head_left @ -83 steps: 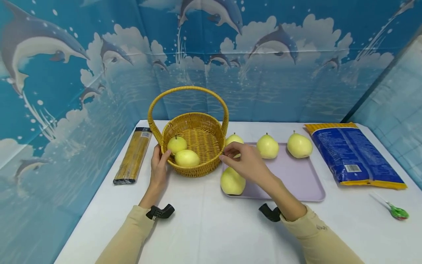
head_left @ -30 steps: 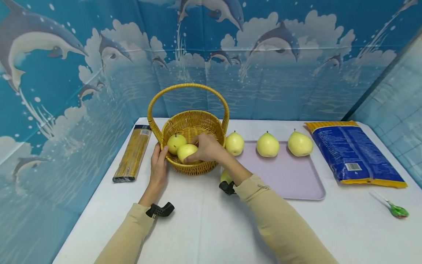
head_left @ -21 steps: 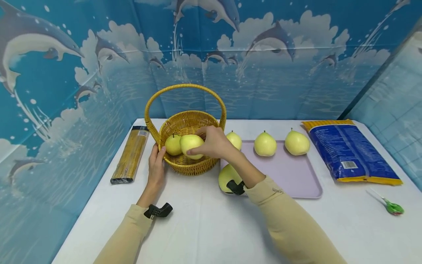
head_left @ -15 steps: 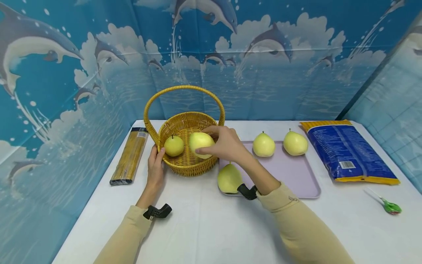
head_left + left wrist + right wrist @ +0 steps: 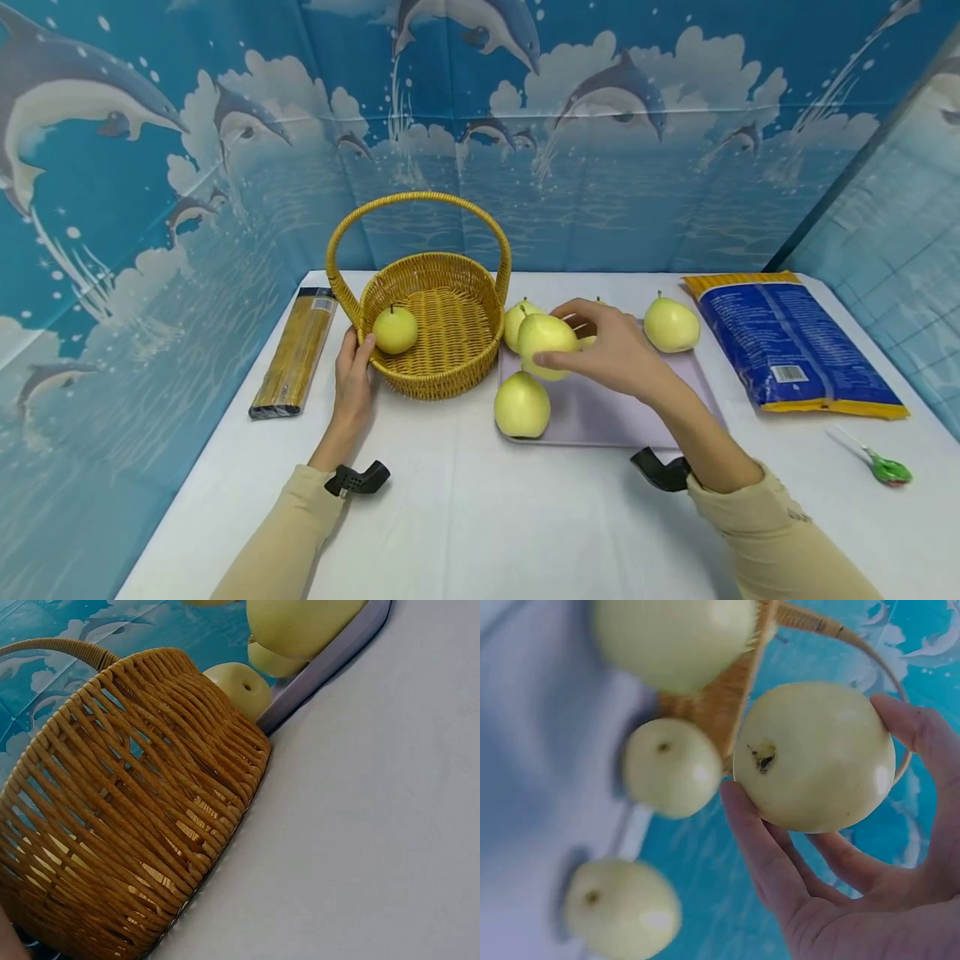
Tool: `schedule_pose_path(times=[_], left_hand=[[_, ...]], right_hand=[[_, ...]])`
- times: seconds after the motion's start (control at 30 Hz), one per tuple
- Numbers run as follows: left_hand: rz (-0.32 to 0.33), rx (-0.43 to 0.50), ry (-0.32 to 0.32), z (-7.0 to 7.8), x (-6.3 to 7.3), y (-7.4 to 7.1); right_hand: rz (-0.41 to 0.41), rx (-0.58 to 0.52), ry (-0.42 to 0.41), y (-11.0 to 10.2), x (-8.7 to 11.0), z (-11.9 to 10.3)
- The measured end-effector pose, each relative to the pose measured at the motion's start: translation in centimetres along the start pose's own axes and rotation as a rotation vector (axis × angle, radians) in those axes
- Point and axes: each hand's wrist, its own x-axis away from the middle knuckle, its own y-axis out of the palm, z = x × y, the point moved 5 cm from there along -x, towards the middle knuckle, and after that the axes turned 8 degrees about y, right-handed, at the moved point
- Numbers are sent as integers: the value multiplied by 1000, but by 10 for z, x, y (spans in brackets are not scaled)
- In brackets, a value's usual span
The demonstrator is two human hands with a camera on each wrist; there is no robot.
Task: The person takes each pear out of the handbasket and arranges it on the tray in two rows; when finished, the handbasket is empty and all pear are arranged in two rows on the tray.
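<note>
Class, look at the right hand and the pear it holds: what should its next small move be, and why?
Probably the right hand should shift its held pear slightly to the person's right and lower it onto the lilac tray's bare middle, since the front-left pear and back-edge pears already take up those spots.

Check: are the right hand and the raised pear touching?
Touching. The right wrist view shows the right hand pinching the raised pear between thumb and fingertips.

Staged tabletop setup, wider room unseen: white-covered table [image 5: 487,517], dolphin-print sheets [image 5: 450,167] behind and both sides.
</note>
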Motion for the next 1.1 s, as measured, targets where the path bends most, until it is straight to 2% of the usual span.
schedule_pose_path(times=[0.2,0.47,0.63,0.83,0.93,1.1], left_hand=[[16,-13,-10,1,1,-2],[15,5,-20,-3,1,1],[17,15,-37,-6,3,1],[14,-7,-21,-5,3,-1],[9,-12,-17,-4,1,-1],[9,-11,-14,-2,0,1]], right_hand=[[-24,4,70,1,13,41],[-34,104,119,3,29,83],[-59,176,148,3,34,93],[-41,213,167,2,36,98],[-48,208,185,1,37,101],[-106,148,221,-1,42,105]])
